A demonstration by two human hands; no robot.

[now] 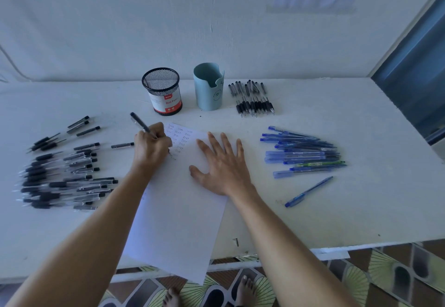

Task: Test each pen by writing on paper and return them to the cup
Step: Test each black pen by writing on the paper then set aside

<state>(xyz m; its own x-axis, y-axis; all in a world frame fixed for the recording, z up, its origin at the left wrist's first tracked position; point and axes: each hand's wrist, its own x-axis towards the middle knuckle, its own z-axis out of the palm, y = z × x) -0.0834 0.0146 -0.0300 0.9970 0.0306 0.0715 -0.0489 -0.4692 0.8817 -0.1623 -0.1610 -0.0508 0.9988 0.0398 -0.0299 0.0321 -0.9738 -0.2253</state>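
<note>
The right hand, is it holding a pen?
No, the right hand lies flat, palm down, on the paper; the left hand grips the black pen.

Domestic room, by appearance. Patterned floor tiles (385,270), bare feet (244,290) at a plain white table (337,222). White wall (120,30) behind.

1. Your left grip (151,148) hides the tip of the pen (140,124) it holds, so contact with the paper (178,210) cannot be told.
2. It also covers part of the written rows; the rest is too small to read surely.
3. The black pens (60,176) at the left of the desk (361,210) blur together.
4. The wall of the blue cup (208,90) hides its inside.
5. The label's fine print on the mesh cup (163,90) is unreadable.
</note>
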